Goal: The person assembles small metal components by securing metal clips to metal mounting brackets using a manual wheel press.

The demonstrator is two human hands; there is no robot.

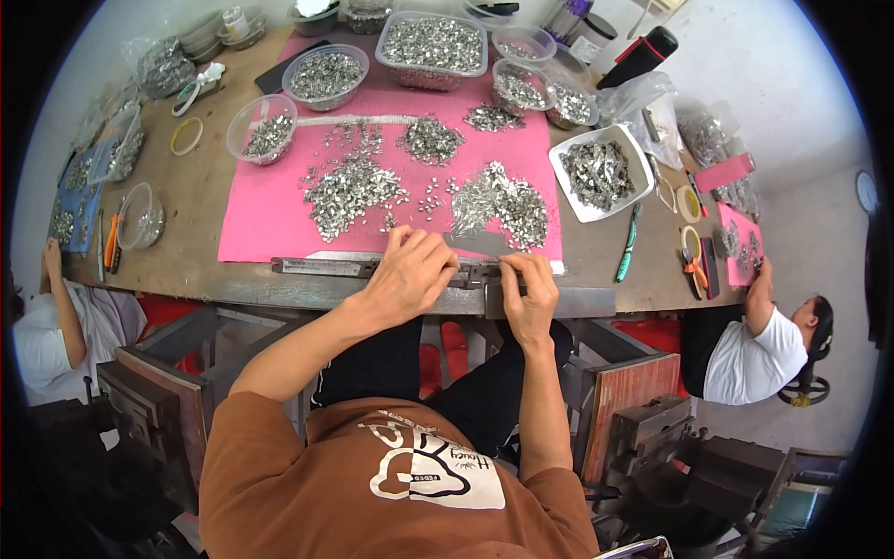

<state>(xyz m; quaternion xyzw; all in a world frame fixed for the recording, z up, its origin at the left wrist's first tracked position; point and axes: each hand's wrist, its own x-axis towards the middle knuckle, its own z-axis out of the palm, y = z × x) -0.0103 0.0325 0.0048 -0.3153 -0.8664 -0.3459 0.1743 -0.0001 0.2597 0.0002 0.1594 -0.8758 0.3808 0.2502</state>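
At the table's front edge, my left hand [410, 272] is closed over a long metal rail [321, 266], fingertips bent down. My right hand [529, 296] is pinched at the right part of the same metal fixture [478, 274], close to a flat grey metal plate [589, 303]. Whatever small thing either hand holds is too small or hidden by the fingers. Just beyond the hands, on a pink mat [265, 210], lie heaps of small shiny metal pieces [349, 194]. A second heap [515, 207], with thin pin-like pieces at its left, lies beyond my right hand.
Clear plastic tubs [433, 47] of metal pieces line the back. A white square dish [601, 177] of pieces stands right of the mat. A green-handled tool [629, 244], tape rolls [689, 205] and orange-handled pliers [694, 270] lie farther right. Other people work at both sides.
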